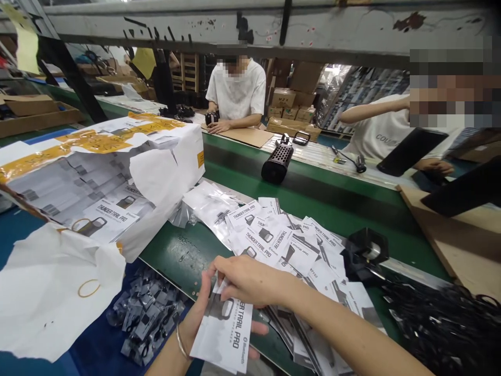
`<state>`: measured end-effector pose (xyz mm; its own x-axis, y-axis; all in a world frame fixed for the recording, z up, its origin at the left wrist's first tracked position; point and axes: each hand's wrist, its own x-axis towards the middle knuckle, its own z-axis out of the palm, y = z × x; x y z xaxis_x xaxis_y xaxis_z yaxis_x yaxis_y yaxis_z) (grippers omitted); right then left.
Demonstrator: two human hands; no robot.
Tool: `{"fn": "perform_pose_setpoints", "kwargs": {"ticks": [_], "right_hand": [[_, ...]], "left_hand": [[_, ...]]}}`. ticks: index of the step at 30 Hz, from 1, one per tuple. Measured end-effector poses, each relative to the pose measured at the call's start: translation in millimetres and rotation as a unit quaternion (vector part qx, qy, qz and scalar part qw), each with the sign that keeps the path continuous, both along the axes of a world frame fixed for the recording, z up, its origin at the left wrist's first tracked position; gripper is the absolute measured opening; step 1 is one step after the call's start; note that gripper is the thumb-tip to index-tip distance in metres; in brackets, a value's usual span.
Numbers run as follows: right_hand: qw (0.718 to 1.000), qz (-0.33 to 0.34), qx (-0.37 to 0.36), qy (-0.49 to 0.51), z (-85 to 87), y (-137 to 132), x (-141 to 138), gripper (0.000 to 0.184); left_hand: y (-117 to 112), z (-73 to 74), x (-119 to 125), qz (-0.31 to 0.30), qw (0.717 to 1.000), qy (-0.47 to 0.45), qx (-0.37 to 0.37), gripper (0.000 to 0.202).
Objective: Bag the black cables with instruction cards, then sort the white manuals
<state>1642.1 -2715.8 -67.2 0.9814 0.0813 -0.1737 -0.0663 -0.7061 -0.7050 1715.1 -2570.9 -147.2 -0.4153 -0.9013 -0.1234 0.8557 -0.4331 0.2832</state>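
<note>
Item held: one printed leaflet [226, 334], white and grey, lettered "TRAIL PRO", lying low in the centre of the view, over the near edge of the green belt [336, 209]. The left hand [194, 319] is cupping it from below, thumb pressing at its upper left corner and fingertips showing past its right edge; a thin bangle [180, 342] is sitting at that wrist. The right hand [250, 282] is reaching across from the right and pinching the leaflet's top edge, fingers curled over it. Just beyond the hands, a loose heap of leaflets [282, 243] of the same print is fanning out across the belt. To the left, a torn white parcel [156, 172] with yellow tape is lying open, showing banded stacks of the same sheets. Near it, a rubber band [88, 288] is resting on a sheet of torn wrapping paper [43, 297]. Small clear bags of black parts [144, 313] are lying on the blue surface beside the left wrist. A black perforated cylinder [277, 159] is lying on its side at the belt's far edge. A black bracket [366, 253] and a tangle of black cords [442, 324] are sitting to the right. Two co-workers in white shirts [237, 94] [381, 136] are working across the belt.
</note>
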Motion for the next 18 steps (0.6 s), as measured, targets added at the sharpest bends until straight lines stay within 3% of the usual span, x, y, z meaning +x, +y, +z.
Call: {"fn": "perform_pose_setpoints", "kwargs": {"ticks": [4, 7, 10, 12, 14, 16, 18], "right_hand": [[0.999, -0.024, 0.032, 0.005, 11.2, -3.4, -11.6, 0.033], [0.999, 0.036, -0.004, 0.008, 13.4, 8.7, -13.1, 0.039], [0.993, 0.059, -0.068, -0.075, 8.5, 19.0, -10.0, 0.043], [0.987, -0.020, -0.117, -0.110, 4.6, 11.1, -10.0, 0.041], [0.969, -0.160, -0.182, -0.058, 1.4, -8.6, -13.6, 0.037], [0.927, -0.283, -0.243, 0.036, -2.2, -30.7, -18.7, 0.036], [0.888, -0.344, -0.285, 0.108, -7.0, -45.4, -22.0, 0.043]], "left_hand": [[3.6, -1.6, -1.3, 0.021, 0.999, -0.025, -0.008, 0.096], [9.8, -6.7, -1.8, -0.006, 0.997, -0.075, -0.010, 0.085], [14.3, -14.5, -1.7, -0.016, 0.995, -0.100, -0.014, 0.062], [15.2, -18.8, -1.6, 0.012, 0.996, -0.092, -0.016, 0.054], [15.2, -21.8, -1.6, 0.068, 0.995, -0.075, -0.022, 0.055], [14.6, -24.0, -1.9, 0.129, 0.989, -0.062, -0.029, 0.061], [13.5, -25.5, -2.4, 0.166, 0.983, -0.066, -0.037, 0.066]]}}
